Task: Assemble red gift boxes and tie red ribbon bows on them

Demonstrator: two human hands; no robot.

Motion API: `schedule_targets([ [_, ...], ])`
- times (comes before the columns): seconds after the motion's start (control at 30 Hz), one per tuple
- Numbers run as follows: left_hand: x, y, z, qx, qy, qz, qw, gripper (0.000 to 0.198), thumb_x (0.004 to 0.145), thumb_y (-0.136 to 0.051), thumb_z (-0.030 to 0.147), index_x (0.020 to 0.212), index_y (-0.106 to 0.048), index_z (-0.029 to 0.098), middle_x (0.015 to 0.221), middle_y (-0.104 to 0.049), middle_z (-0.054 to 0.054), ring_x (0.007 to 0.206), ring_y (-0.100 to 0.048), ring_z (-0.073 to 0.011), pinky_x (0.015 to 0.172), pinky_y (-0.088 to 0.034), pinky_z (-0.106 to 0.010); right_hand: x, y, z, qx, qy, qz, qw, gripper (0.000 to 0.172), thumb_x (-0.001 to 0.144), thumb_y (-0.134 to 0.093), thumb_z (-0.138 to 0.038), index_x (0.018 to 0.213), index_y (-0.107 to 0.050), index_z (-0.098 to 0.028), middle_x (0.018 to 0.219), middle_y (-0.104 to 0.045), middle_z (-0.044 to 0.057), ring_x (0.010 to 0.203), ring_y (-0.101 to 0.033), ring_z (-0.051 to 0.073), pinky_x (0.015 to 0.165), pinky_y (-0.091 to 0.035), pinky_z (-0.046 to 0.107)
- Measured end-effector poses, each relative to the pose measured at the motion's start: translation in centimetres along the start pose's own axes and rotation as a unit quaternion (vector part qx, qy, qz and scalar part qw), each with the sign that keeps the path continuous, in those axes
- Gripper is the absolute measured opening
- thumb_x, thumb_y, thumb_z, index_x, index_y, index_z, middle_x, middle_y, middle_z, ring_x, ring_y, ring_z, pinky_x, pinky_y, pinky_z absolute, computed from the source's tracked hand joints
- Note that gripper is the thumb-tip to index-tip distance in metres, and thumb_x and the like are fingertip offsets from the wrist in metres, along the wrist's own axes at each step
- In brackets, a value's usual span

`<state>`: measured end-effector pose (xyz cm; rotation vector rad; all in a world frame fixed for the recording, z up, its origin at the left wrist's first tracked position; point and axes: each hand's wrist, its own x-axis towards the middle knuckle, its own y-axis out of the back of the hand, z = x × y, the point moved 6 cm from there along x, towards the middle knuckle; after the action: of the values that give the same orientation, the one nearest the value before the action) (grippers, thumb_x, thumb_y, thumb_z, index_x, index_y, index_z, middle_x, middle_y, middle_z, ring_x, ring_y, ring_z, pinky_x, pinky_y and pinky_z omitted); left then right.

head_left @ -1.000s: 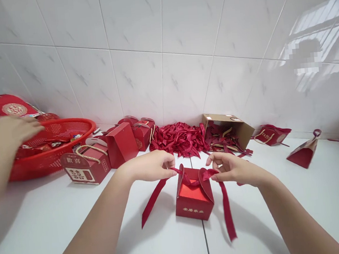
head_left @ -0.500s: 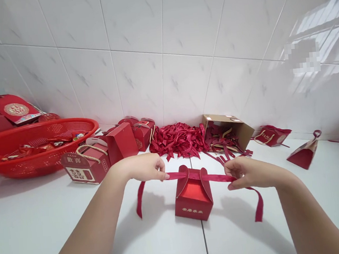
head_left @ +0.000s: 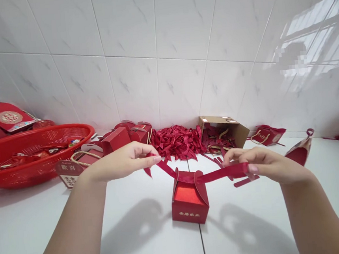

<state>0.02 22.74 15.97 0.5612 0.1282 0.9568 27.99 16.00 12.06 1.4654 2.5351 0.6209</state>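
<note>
A small red gift box (head_left: 189,205) stands on the white tiled surface (head_left: 138,240) in front of me, its two curved top flaps up. A dark red ribbon (head_left: 218,173) runs through the flaps. My left hand (head_left: 125,161) pinches the ribbon's left part above and left of the box. My right hand (head_left: 262,165) pinches the right part, held out level to the right of the box. Both ribbon ends hang off the surface.
A red mesh basket (head_left: 48,133) with small items sits at the left, red gift boxes (head_left: 114,139) beside it. A heap of red ribbons (head_left: 176,141) and an open cardboard box (head_left: 235,128) lie by the tiled wall. More red boxes (head_left: 266,134) lie at right.
Both hands pulled the ribbon outward and lifted its ends off the surface. Another person's arm at the far left has gone from view.
</note>
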Motion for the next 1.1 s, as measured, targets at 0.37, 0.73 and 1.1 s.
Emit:
schedule_targets([
  [0.37,1.6,-1.1,0.3,-0.279,-0.088,0.015,0.956,0.027,0.08,-0.062,0.037,0.096,-0.073,0.017,0.109,-0.069,-0.011,0.108,-0.059,-0.0277,0.091,-0.048,-0.036,1.8,0.5,-0.8,0.211,0.102,0.206,0.95,0.022,0.086,-0.055,-0.039,0.083,-0.072,-0.026,0.106,-0.068,0.002,0.102,-0.062,0.022,0.094,-0.047,0.038],
  [0.73,2.0,-0.9,0.7,-0.403,-0.084,0.109,0.905,0.021,0.078,-0.055,0.02,0.09,-0.071,0.012,0.096,-0.07,-0.009,0.088,-0.064,-0.0204,0.078,-0.052,-0.03,1.1,0.8,-2.4,0.169,0.159,0.371,0.899,0.046,0.088,-0.039,-0.059,0.103,-0.069,-0.027,0.116,-0.065,0.005,0.102,-0.063,0.023,0.087,-0.052,0.038],
  [1.1,2.2,-1.7,-0.1,-0.405,-0.004,0.131,0.905,0.027,0.068,-0.07,0.009,0.095,-0.069,0.015,0.08,-0.069,-0.003,0.071,-0.062,-0.0126,0.067,-0.049,-0.023,-0.2,1.6,-2.4,0.169,0.184,0.466,0.849,0.033,0.072,-0.074,-0.028,0.104,-0.065,-0.025,0.086,-0.072,0.0,0.086,-0.069,0.019,0.085,-0.055,0.036],
])
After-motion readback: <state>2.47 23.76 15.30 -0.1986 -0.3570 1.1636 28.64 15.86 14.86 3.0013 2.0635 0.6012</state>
